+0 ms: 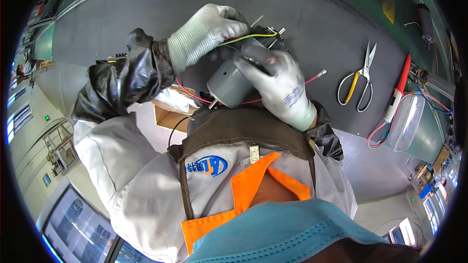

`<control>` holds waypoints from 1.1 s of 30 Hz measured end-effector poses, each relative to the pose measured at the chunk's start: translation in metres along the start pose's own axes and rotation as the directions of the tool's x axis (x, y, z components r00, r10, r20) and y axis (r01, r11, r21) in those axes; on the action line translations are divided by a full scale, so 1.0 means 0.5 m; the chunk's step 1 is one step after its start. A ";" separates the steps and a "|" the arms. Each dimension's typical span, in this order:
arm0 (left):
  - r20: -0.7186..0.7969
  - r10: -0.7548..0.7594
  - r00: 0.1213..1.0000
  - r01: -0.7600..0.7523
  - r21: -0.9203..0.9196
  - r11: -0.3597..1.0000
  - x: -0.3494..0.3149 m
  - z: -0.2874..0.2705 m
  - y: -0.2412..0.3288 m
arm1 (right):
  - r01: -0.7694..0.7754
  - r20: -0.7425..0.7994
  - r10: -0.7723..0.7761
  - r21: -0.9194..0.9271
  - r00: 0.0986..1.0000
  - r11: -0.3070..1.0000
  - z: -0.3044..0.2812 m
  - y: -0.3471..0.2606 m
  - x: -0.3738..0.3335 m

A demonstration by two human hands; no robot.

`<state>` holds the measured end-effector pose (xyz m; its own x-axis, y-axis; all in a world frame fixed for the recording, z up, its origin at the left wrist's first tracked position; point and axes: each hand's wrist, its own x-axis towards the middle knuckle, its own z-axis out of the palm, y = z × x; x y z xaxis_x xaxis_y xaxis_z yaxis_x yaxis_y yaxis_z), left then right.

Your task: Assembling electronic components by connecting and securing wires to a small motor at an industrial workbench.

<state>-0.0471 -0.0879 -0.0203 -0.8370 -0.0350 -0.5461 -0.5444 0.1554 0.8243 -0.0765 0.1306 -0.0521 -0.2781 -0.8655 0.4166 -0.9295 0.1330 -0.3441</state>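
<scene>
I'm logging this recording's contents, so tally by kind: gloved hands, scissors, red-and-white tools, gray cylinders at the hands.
Left hand and right hand, both gloved: 2
Scissors: 1
Red-and-white tool: 1
Gray cylinder at the hands: 1
Total: 5

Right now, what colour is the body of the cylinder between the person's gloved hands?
The cylinder is plain grey, seen best in the head view.

At the right of the frame, silver scissors [364, 72] lie with blades parted, one handle loop wrapped yellow. Farther right are a red-handled tool [403, 74] and a clear plastic container [409, 122]. A dark cylinder [425, 23] sits upper right, a cardboard box [163, 116] left of centre, a window [80, 224] lower left.
</scene>
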 end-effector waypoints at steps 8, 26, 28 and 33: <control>0.024 0.239 0.971 -0.233 -0.142 0.962 0.038 0.055 -0.035 | -0.384 0.166 0.782 0.918 0.600 0.100 -0.053 0.009 0.001; -0.001 0.524 0.851 -0.524 0.023 0.851 0.054 0.120 -0.036 | -0.588 0.450 0.669 0.808 0.591 -0.023 -0.116 0.087 -0.001; -0.016 0.560 0.828 -0.559 0.053 0.828 0.054 0.134 -0.027 | -0.687 0.480 0.702 0.726 0.526 0.018 -0.125 0.082 0.002; -0.047 0.768 0.638 -0.707 0.359 0.609 0.035 0.147 -0.016 | -0.630 0.109 0.769 0.651 0.630 0.424 -0.080 0.072 -0.036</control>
<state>-0.0533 -0.0169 -0.0472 -0.9551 0.0509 0.2917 0.2802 0.4740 0.8348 -0.1148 0.1702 -0.0384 -0.8635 -0.4955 -0.0937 -0.0608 0.2867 -0.9561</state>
